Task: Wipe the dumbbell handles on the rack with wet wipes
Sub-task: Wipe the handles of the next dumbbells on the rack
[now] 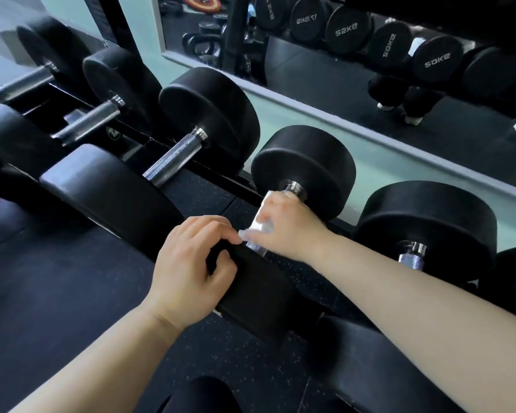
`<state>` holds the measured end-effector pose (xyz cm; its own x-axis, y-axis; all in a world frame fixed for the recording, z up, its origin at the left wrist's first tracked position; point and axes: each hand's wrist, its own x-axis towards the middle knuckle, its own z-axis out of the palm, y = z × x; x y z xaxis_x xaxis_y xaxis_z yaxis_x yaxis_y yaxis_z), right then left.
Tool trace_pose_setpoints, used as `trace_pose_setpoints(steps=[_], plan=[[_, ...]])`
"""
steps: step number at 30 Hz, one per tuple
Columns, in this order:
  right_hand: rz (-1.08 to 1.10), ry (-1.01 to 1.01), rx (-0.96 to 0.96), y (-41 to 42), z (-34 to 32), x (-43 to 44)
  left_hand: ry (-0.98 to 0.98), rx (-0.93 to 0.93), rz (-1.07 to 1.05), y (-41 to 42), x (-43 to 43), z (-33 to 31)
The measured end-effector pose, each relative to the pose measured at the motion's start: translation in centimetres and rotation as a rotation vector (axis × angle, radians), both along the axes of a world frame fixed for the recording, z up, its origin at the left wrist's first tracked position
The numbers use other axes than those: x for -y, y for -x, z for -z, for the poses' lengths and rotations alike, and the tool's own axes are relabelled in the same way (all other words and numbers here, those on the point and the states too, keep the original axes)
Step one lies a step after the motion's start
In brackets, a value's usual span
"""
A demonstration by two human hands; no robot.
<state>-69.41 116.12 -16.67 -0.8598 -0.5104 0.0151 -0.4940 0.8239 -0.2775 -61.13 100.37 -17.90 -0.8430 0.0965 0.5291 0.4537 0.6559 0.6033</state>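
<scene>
A row of black dumbbells with knurled steel handles lies across the rack [209, 180]. My right hand [289, 225] grips a white wet wipe [261, 226] wrapped round the handle [255, 245] of the middle dumbbell [304, 165]; only short bits of that handle show. My left hand [191, 263] rests on the near head [256, 293] of the same dumbbell, fingers curled over its top edge, one fingertip touching the wipe's corner. To the left, a bare handle [173, 158] lies uncovered; to the right, another handle [411, 257] peeks out behind my forearm.
A wall mirror [340, 70] runs behind the rack and reflects more dumbbells and a person's legs. Dark speckled rubber flooring [57, 293] lies under and in front of the rack. Further dumbbells [90, 120] continue to the far left.
</scene>
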Motion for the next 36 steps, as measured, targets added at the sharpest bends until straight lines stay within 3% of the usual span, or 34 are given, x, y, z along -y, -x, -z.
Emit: trace_pose_setpoints(steps=[4,7,9,15,17,21,23,26,28,32,36], plan=[[-0.09,0.046,0.049,-0.6,0.1,-0.7,0.0,0.001,0.001,0.1,0.0,0.1],[0.112,0.186,-0.093,1.6,0.6,-2.3,-0.016,-0.001,-0.004,0.0,0.1,0.3],[0.179,0.133,-0.188,1.5,1.2,-2.2,-0.023,0.004,-0.01,0.0,0.1,0.3],[-0.255,0.133,-0.174,-1.3,1.6,-1.4,-0.022,0.003,-0.014,0.0,0.1,0.3],[-0.203,0.143,-0.202,0.5,1.4,-1.7,-0.023,0.01,-0.013,0.0,0.1,0.3],[0.137,0.125,-0.199,2.1,1.2,-1.9,-0.024,0.017,-0.018,0.0,0.1,0.3],[-0.007,0.103,-0.181,0.3,1.2,-1.5,-0.024,0.017,-0.015,0.0,0.0,0.3],[-0.264,0.145,0.028,-1.8,1.0,-1.4,-0.02,0.015,-0.011,0.0,0.0,0.2],[-0.193,0.19,0.009,-1.0,1.3,-2.2,-0.023,0.024,-0.013,-0.1,0.0,0.1],[0.226,0.403,-0.071,1.0,1.6,-3.4,-0.03,0.028,-0.013,-0.2,0.0,0.1],[0.206,0.424,0.061,-0.9,2.2,-2.8,-0.02,0.032,-0.015,-0.1,-0.1,0.0]])
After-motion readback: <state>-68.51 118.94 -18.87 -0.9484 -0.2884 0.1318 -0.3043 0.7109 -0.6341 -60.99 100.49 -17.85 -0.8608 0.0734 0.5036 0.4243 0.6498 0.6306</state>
